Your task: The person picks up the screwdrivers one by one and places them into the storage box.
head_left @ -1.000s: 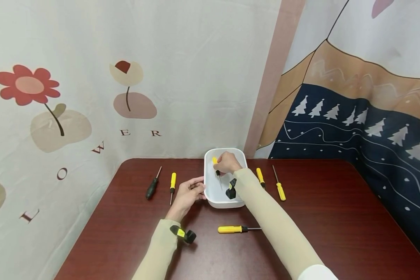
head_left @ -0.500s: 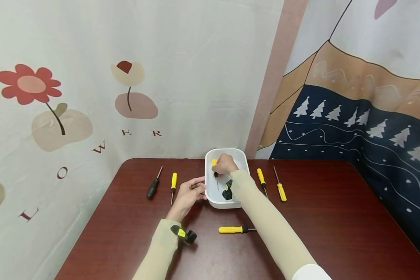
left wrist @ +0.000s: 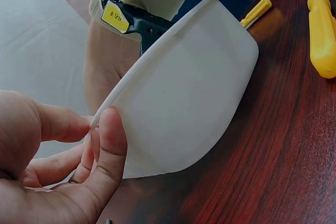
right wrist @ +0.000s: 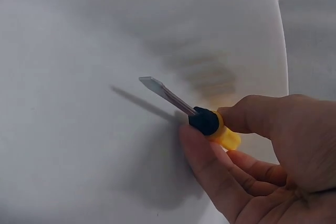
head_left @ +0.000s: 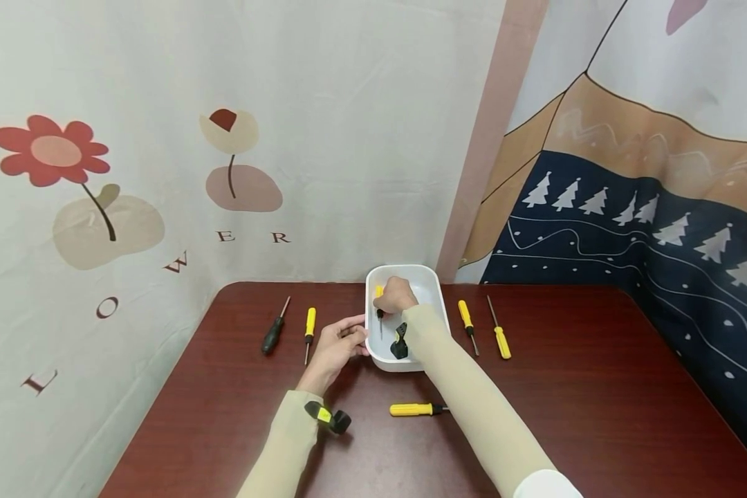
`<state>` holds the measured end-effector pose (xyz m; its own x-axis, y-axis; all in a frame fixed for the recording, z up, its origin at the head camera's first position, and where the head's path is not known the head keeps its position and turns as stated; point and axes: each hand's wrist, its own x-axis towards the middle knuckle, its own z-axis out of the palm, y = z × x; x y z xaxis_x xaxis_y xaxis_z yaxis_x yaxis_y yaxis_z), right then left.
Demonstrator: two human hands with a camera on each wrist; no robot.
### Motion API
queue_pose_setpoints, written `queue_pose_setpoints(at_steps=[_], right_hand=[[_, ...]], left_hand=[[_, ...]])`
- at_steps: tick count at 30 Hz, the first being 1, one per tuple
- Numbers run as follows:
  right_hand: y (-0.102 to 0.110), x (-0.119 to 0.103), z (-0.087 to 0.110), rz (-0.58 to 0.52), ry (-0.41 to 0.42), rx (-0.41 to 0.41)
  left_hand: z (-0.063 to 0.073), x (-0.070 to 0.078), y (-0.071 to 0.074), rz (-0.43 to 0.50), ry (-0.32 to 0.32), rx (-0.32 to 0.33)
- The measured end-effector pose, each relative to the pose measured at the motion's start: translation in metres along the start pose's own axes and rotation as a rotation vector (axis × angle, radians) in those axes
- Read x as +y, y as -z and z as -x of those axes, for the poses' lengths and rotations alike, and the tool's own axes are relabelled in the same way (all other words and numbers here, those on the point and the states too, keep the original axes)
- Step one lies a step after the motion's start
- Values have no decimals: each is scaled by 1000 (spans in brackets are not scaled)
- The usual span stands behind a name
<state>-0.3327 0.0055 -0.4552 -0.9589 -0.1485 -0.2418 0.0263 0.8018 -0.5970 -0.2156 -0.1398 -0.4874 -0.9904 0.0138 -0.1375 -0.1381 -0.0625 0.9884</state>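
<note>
A white rectangular plastic tub [head_left: 425, 287] stands at the back of the table. My left hand [head_left: 331, 351] pinches its left rim, thumb and fingers on either side of the wall, as the left wrist view shows up close. Inside the tub, my right hand [head_left: 396, 296] holds a short yellow screwdriver [right wrist: 203, 121] with a black collar. In the right wrist view its flat tip points away from the hand, just off the tub's inner surface, where its shadow falls. Most of the handle is hidden by the fingers.
Left of the tub lie a black-handled screwdriver [head_left: 273, 335] and a yellow screwdriver [head_left: 310, 324]. To the right are two more yellow screwdrivers, one [head_left: 465, 317] nearer the tub. Another yellow screwdriver [head_left: 412, 409] lies in front, its shaft partly behind my right sleeve [head_left: 473, 401].
My right hand has shifted slightly left inside the tub with the screwdriver, toward the left wall. The left hand keeps its hold on the rim.
</note>
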Motion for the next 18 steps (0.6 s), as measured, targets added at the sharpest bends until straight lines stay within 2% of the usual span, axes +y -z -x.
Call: queue_pose_setpoints(at_steps=[9, 18], right_hand=[[-3, 0, 1, 12, 9, 16], [-2, -4, 4, 28, 11, -3]], left_hand=[[1, 1, -2, 6, 5, 7], [3, 0, -2, 12, 1, 10]])
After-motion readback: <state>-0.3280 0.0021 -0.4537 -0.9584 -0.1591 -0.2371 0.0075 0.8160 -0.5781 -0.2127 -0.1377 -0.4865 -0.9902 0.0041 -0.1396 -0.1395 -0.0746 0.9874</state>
